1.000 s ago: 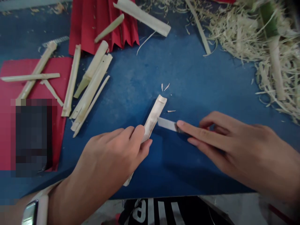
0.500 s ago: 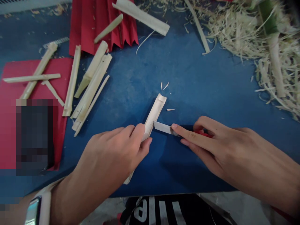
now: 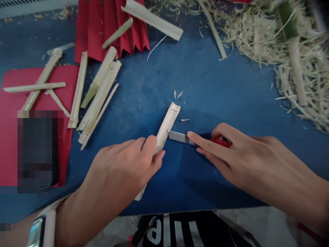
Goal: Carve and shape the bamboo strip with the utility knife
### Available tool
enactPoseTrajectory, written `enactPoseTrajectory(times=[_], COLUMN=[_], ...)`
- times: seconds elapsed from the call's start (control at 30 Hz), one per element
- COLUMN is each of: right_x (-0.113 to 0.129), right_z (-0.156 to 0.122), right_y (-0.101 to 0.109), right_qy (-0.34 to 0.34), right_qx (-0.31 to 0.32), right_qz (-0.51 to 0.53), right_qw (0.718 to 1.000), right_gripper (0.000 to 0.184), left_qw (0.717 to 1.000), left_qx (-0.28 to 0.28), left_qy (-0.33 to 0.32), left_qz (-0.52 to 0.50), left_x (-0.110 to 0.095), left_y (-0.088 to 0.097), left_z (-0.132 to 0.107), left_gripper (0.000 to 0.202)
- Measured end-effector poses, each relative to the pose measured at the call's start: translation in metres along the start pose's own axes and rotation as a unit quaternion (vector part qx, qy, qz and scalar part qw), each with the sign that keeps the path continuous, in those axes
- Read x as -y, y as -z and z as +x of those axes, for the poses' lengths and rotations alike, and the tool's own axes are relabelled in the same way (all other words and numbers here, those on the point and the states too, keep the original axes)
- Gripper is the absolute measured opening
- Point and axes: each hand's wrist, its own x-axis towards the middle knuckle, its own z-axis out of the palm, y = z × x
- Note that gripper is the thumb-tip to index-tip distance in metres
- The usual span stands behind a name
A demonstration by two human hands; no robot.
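Observation:
A pale split bamboo piece (image 3: 168, 122) lies slantwise on the blue table (image 3: 218, 85), its notched end pointing up and right. My left hand (image 3: 128, 164) is closed round its lower half and pins it to the table. My right hand (image 3: 239, 154) grips a knife (image 3: 180, 137) with a red handle, forefinger stretched along the blade's back. The blade tip touches the right edge of the bamboo piece just above my left fingers. Small chips (image 3: 178, 94) lie beyond the piece.
Several cut bamboo strips (image 3: 99, 92) lie at the left, some on a red sheet (image 3: 10, 137). Folded red paper (image 3: 110, 24) and a longer strip (image 3: 151, 19) sit at the back. A heap of shavings (image 3: 272, 44) with a green stalk fills the right rear. The table's near edge runs below my hands.
My right hand has slid left, bringing the blade tip from a small gap up against the bamboo piece. My left hand and the piece have stayed put.

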Motion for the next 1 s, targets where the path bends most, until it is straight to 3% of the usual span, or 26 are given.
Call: enactPoseTrajectory(times=[0.13, 0.27, 0.37, 0.5, 0.63, 0.77, 0.9, 1.0], right_x=[-0.005, -0.028, -0.039, -0.032, -0.023, -0.018, -0.013, -0.012], right_z=[0.000, 0.002, 0.002, 0.002, 0.005, 0.007, 0.007, 0.006], right_y=[-0.002, -0.002, 0.001, 0.007, 0.008, 0.003, -0.001, -0.004], right_qy=[-0.004, -0.059, -0.052, -0.027, -0.050, 0.002, 0.028, 0.030], right_qx=[-0.008, 0.007, 0.010, -0.018, -0.034, -0.047, -0.043, -0.041], right_qz=[-0.012, -0.082, -0.087, -0.093, -0.047, 0.000, 0.008, 0.012], right_qw=[1.000, 0.995, 0.995, 0.995, 0.997, 0.999, 0.999, 0.999], right_gripper=[0.049, 0.053, 0.055, 0.049, 0.051, 0.044, 0.041, 0.042], left_qw=[1.000, 1.000, 1.000, 1.000, 0.999, 0.996, 0.990, 0.990], left_qx=[0.001, -0.001, 0.001, 0.014, 0.042, 0.038, 0.027, 0.031], left_qy=[0.004, 0.004, -0.002, 0.005, 0.016, 0.057, 0.113, 0.114], left_qz=[-0.002, 0.009, 0.016, 0.017, -0.012, -0.059, -0.074, -0.072], left_x=[-0.001, -0.003, -0.002, 0.002, 0.008, 0.010, 0.007, 0.005], left_y=[-0.001, -0.002, -0.002, -0.002, 0.000, -0.004, -0.012, -0.015], left_z=[0.000, -0.001, -0.002, -0.006, -0.008, -0.001, 0.010, 0.012], left_gripper=[0.057, 0.058, 0.057, 0.052, 0.050, 0.055, 0.043, 0.035])
